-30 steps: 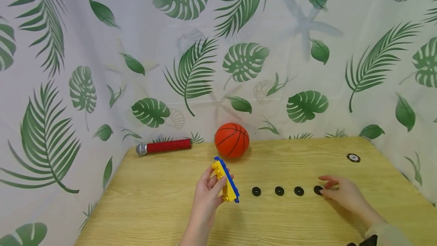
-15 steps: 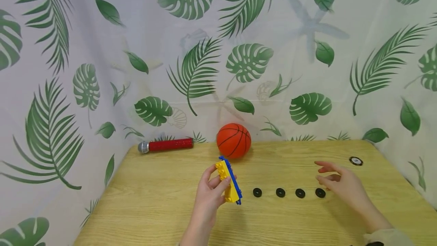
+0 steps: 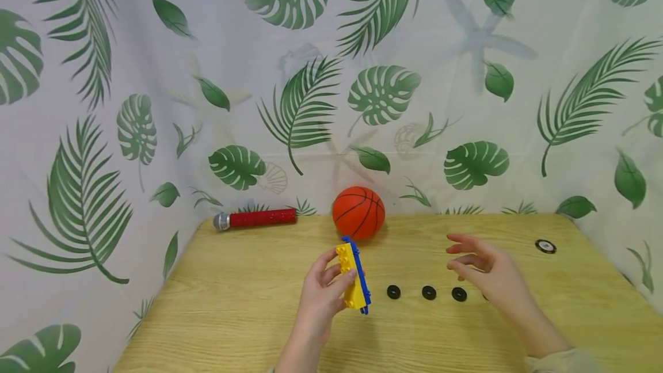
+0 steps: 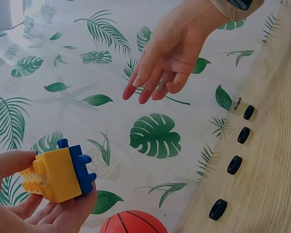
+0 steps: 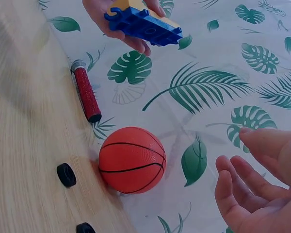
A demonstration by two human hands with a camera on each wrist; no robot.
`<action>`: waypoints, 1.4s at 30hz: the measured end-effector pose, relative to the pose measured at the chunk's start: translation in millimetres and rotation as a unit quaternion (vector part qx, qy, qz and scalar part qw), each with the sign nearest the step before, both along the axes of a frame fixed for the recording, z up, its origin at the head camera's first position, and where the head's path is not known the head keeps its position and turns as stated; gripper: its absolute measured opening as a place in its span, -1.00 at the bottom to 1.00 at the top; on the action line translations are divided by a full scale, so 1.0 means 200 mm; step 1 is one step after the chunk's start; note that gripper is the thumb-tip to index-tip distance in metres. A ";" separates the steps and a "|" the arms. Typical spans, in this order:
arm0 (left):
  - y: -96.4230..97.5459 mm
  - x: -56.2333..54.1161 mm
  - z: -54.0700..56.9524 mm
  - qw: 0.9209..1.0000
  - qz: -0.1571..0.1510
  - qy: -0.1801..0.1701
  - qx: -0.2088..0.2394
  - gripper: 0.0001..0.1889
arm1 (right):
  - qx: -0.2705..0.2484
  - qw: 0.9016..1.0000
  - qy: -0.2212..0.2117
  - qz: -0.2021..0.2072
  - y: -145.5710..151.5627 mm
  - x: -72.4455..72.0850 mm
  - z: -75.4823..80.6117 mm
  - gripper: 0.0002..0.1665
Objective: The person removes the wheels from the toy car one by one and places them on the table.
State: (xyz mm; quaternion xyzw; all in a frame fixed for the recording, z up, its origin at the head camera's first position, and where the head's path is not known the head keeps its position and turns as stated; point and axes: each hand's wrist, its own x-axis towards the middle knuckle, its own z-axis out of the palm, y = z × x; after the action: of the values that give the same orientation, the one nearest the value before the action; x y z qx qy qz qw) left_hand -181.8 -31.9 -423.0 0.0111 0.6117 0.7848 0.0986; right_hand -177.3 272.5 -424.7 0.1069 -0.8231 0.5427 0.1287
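Observation:
My left hand (image 3: pixel 317 292) grips a toy-brick piece (image 3: pixel 354 281), yellow and studded on one side, blue on the other, thumb across the yellow face. It is held tilted above the table. In the right wrist view the blue base (image 5: pixel 145 28) shows a hook at one end. My right hand (image 3: pixel 489 269) hovers over the table with fingers loosely bent and nothing in them, as the left wrist view also shows. Below it, small black toy wheels lie in a row, the nearest to the brick piece being one wheel (image 3: pixel 393 292); the rightmost is mostly hidden behind the right hand.
An orange toy basketball (image 3: pixel 358 212) sits at the table's back edge, behind the left hand. A red microphone (image 3: pixel 262 218) lies at the back left, a black-and-white round chip (image 3: pixel 546 246) at the back right. Leaf-printed cloth (image 3: pixel 311 183) hangs behind the table.
My right hand has drawn back from the rightmost wheel, rising and moving left toward the brick piece. The left hand keeps its grip; the view shifts slightly.

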 end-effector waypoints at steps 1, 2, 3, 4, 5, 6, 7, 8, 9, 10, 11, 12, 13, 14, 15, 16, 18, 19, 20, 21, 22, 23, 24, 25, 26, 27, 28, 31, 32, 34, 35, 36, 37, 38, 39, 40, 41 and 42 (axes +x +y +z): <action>0.00 0.00 0.00 1.000 0.001 0.000 -0.004 -0.31 | -0.011 1.000 0.000 0.008 -0.02 0.00 0.00 -0.42; 0.00 0.00 0.00 1.000 0.002 0.001 -0.009 -0.31 | -0.021 1.000 -0.002 0.017 -0.04 -0.01 -0.01 -0.43; 0.00 0.00 -0.01 1.000 0.003 0.001 -0.014 -0.31 | -0.030 0.999 -0.004 0.025 -0.05 -0.01 -0.01 -0.43; 0.00 0.00 -0.01 1.000 0.004 0.000 -0.018 -0.31 | -0.037 0.999 -0.005 0.032 -0.07 -0.01 -0.01 -0.43; 0.00 -0.01 -0.01 1.000 0.006 0.000 -0.023 -0.30 | -0.044 0.998 -0.006 0.040 -0.08 -0.01 -0.01 -0.42; -0.01 -0.01 -0.01 1.000 0.007 0.000 -0.026 -0.30 | -0.051 0.997 -0.009 0.049 -0.10 -0.01 -0.01 -0.42; -0.01 0.00 -0.01 1.000 0.008 0.000 -0.028 -0.31 | -0.057 0.997 -0.011 0.057 -0.11 -0.01 0.00 -0.41; -0.01 0.00 -0.01 0.999 0.008 0.000 -0.031 -0.32 | -0.065 0.996 -0.012 0.067 -0.12 -0.02 0.00 -0.40; -0.01 0.00 -0.02 0.999 0.008 0.000 -0.032 -0.33 | -0.073 0.994 -0.011 0.075 -0.13 -0.02 0.00 -0.40; -0.01 0.00 -0.02 0.999 0.008 0.001 -0.032 -0.35 | -0.080 0.993 -0.010 0.084 -0.14 -0.02 0.01 -0.39; -0.02 0.00 -0.02 0.999 0.008 0.003 -0.031 -0.36 | -0.089 0.992 -0.009 0.093 -0.15 -0.02 0.01 -0.38; -0.02 0.00 -0.02 1.000 0.008 0.005 -0.030 -0.38 | -0.094 0.990 -0.007 0.101 -0.16 -0.02 0.01 -0.37; -0.02 -0.01 -0.02 1.000 0.007 0.006 -0.030 -0.39 | -0.100 0.989 -0.006 0.107 -0.17 -0.03 0.02 -0.36; -0.02 -0.01 -0.02 0.999 0.007 0.008 -0.033 -0.39 | -0.105 0.988 -0.007 0.113 -0.18 -0.03 0.02 -0.36; -0.02 -0.01 -0.02 0.999 0.006 0.010 -0.035 -0.40 | -0.109 0.987 -0.010 0.117 -0.19 -0.03 0.02 -0.35; -0.01 -0.02 -0.02 0.999 0.006 0.011 -0.038 -0.40 | -0.110 0.987 -0.013 0.119 -0.21 -0.03 0.03 -0.35; -0.01 -0.02 -0.02 0.999 0.007 0.017 -0.046 -0.39 | -0.112 0.986 -0.019 0.123 -0.23 -0.04 0.03 -0.34; -0.01 -0.03 -0.02 0.999 0.005 0.018 -0.048 -0.39 | -0.111 0.986 -0.021 0.124 -0.24 -0.04 0.04 -0.33; -0.01 -0.03 -0.02 0.999 0.004 0.020 -0.049 -0.38 | -0.110 0.986 -0.024 0.124 -0.26 -0.04 0.05 -0.33; -0.01 -0.03 -0.02 0.999 0.001 0.019 -0.050 -0.38 | -0.109 0.986 -0.024 0.124 -0.27 -0.04 0.05 -0.33; 0.00 -0.03 -0.02 0.999 0.000 0.018 -0.050 -0.38 | -0.108 0.986 -0.023 0.127 -0.28 -0.04 0.06 -0.33; 0.00 -0.04 -0.02 0.999 -0.003 0.018 -0.051 -0.38 | -0.107 0.985 -0.021 0.131 -0.30 -0.05 0.06 -0.32; 0.00 -0.04 -0.02 0.998 -0.005 0.018 -0.053 -0.38 | -0.105 0.985 -0.019 0.134 -0.31 -0.05 0.07 -0.33; 0.00 -0.04 -0.01 0.998 -0.008 0.018 -0.056 -0.38 | -0.105 0.985 -0.017 0.138 -0.33 -0.05 0.07 -0.33; 0.01 -0.04 -0.01 0.998 -0.010 0.019 -0.060 -0.38 | -0.106 0.984 -0.020 0.142 -0.34 -0.05 0.07 -0.33; 0.01 -0.05 -0.02 0.998 -0.014 0.018 -0.062 -0.39 | -0.107 0.983 -0.023 0.145 -0.36 -0.05 0.07 -0.32; 0.02 -0.04 -0.02 0.998 -0.017 0.021 -0.064 -0.39 | -0.109 0.983 -0.027 0.149 -0.37 -0.05 0.06 -0.32; 0.03 -0.04 -0.03 0.997 -0.023 0.021 -0.067 -0.38 | -0.107 0.982 -0.043 0.148 -0.39 -0.04 0.04 -0.30; 0.04 -0.04 -0.04 0.997 -0.026 0.019 -0.067 -0.38 | -0.108 0.982 -0.048 0.149 -0.40 -0.03 0.04 -0.30; 0.04 -0.03 -0.05 0.997 -0.030 0.016 -0.064 -0.37 | -0.108 0.981 -0.052 0.151 -0.41 -0.03 0.03 -0.28; 0.04 -0.03 -0.05 0.997 -0.032 0.015 -0.064 -0.37 | -0.106 0.981 -0.051 0.152 -0.42 -0.03 0.03 -0.28; 0.04 -0.03 -0.05 0.997 -0.035 0.014 -0.062 -0.37 | -0.106 0.981 -0.052 0.154 -0.42 -0.02 0.03 -0.28; 0.05 -0.02 -0.05 0.997 -0.036 0.014 -0.064 -0.37 | -0.106 0.981 -0.052 0.155 -0.43 -0.02 0.02 -0.28; 0.05 -0.02 -0.05 0.997 -0.038 0.015 -0.062 -0.36 | -0.106 0.980 -0.053 0.157 -0.43 -0.02 0.03 -0.28; 0.05 -0.02 -0.06 0.997 -0.041 0.015 -0.062 -0.36 | -0.105 0.981 -0.054 0.157 -0.43 -0.02 0.03 -0.28; 0.05 -0.02 -0.05 0.997 -0.043 0.013 -0.062 -0.35 | -0.105 0.980 -0.056 0.157 -0.44 -0.01 0.03 -0.28; 0.05 -0.02 -0.06 0.997 -0.044 0.014 -0.062 -0.35 | -0.105 0.980 -0.057 0.157 -0.44 -0.01 0.03 -0.27; 0.05 -0.02 -0.06 0.997 -0.044 0.015 -0.061 -0.34 | -0.105 0.980 -0.060 0.157 -0.44 -0.01 0.03 -0.27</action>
State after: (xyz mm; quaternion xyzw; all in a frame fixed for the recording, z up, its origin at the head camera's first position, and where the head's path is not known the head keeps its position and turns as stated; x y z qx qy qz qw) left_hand -185.1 -21.9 -434.1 0.0441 0.6588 0.7406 0.1246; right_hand -179.8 184.9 -418.9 0.1879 -0.7406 0.6452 0.0034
